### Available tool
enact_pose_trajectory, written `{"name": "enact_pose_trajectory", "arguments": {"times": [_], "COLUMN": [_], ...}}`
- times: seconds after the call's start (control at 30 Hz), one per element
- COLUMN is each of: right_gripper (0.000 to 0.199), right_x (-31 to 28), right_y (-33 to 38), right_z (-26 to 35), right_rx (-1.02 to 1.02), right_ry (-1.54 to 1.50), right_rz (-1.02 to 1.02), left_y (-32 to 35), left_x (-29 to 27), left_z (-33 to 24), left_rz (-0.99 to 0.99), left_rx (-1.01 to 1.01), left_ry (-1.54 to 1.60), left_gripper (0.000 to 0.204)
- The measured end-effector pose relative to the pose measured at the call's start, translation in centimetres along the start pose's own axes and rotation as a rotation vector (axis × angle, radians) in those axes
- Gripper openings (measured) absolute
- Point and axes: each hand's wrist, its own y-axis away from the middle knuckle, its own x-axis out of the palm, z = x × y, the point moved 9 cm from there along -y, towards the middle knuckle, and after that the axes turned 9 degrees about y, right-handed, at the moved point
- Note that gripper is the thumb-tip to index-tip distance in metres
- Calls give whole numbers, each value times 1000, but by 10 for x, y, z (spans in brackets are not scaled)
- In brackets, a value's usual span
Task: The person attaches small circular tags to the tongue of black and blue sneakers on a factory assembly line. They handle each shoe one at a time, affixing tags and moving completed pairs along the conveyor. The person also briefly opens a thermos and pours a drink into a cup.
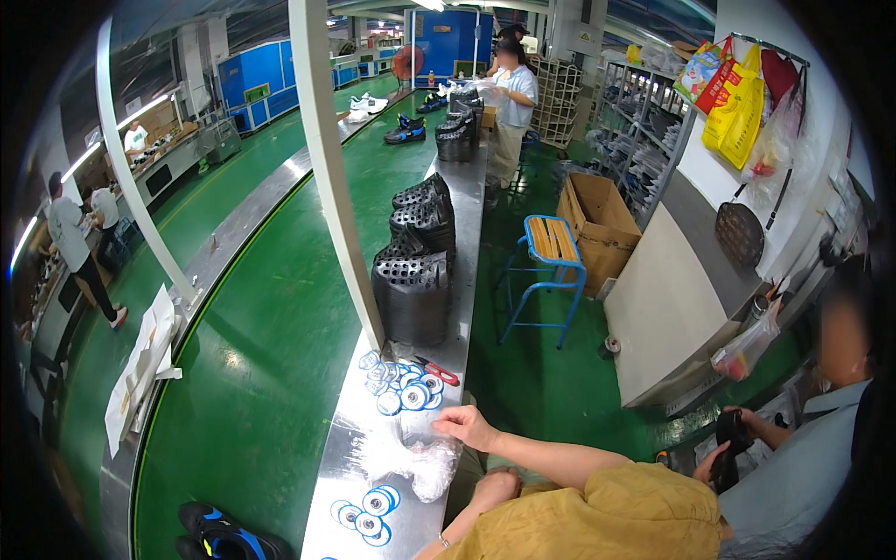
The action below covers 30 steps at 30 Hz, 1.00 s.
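Note:
My right hand [467, 427] reaches over the edge of the metal bench, thumb and fingertips pinched together. What sits between the fingertips, if anything, is too small to make out. Beside it lies a crumpled heap of clear plastic bags [397, 453]. Just beyond is a loose pile of round blue-and-white tags [413, 396], with red-handled snips [438, 371] at its far side. More round tags [376, 502] lie on the nearer side of the bags. Low by my lap, off the bench edge, is my left hand [497, 487]; its fingers are turned away and hidden.
Black perforated clogs [411, 280] stand in a row along the bench [462, 313], behind a white post [331, 168]. A green conveyor belt [271, 373] carries shoes [229, 534]. Right are a blue-framed stool [551, 243], a carton [597, 224] and a co-worker holding a black shoe [733, 448].

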Motion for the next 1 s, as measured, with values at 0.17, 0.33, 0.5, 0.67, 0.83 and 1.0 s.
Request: {"name": "enact_pose_trajectory", "arguments": {"times": [0.17, 0.33, 0.5, 0.67, 0.83, 1.0], "right_gripper": [17, 16, 16, 16, 17, 17], "right_x": [-2, -1, -2, -2, -2, -2], "right_y": [1, 3, 2, 3, 2, 2], "right_z": [3, -2, 3, 11, 13, 16], "right_rx": [0, 43, 19, 3, -22, -12], "right_ry": [18, -8, 13, 15, 27, 23], "right_rz": [-13, -8, -26, -36, -41, -49], "left_y": [-1, 0, 0, 0, 1, -1], "left_x": [-2, 0, -1, -2, -5, 0], "left_z": [-5, -3, -4, -6, -9, -4], "left_rz": [18, 33, 49, 67, 28, 9], "left_rx": [-11, -13, -15, -32, -16, 11], "left_ry": [-14, -14, -2, -25, -27, -34], "left_gripper": [26, 27, 28, 27, 26, 26]}}
